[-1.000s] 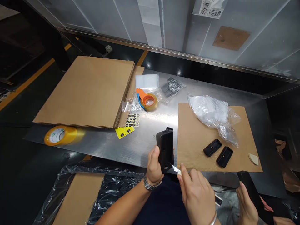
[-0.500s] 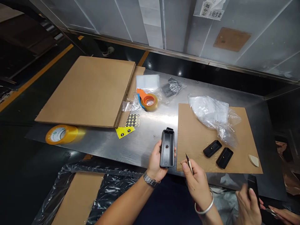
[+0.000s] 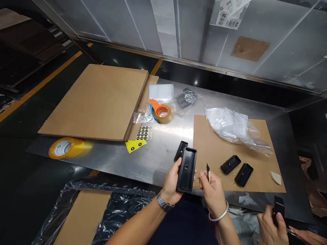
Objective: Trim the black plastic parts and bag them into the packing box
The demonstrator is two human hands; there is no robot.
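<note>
My left hand (image 3: 171,182), with a metal watch at the wrist, is closed around a black trough-shaped plastic part (image 3: 187,170) with a small hole in its floor. Its hollow side faces up. Just behind it, partly covered, a similar black part (image 3: 181,149) rests on the metal table. My right hand (image 3: 213,192), wearing a bangle, pinches a small knife (image 3: 208,170) with a dark blade pointing up and a pale handle. The blade is apart from the held part. Two more black parts (image 3: 230,164) lie on the cardboard sheet (image 3: 208,146) to the right.
A cardboard stack (image 3: 97,102) covers the table's left. Around it are a tape roll (image 3: 62,148), an orange tape dispenser (image 3: 162,110) and sticker sheets (image 3: 144,133). Plastic bags (image 3: 227,122) lie on the cardboard sheet. A co-worker's hands (image 3: 273,224) hold a black part at lower right.
My left hand has brought the black part slightly right and toward me, tilting it and uncovering the similar part behind. My right hand has turned the knife more upright.
</note>
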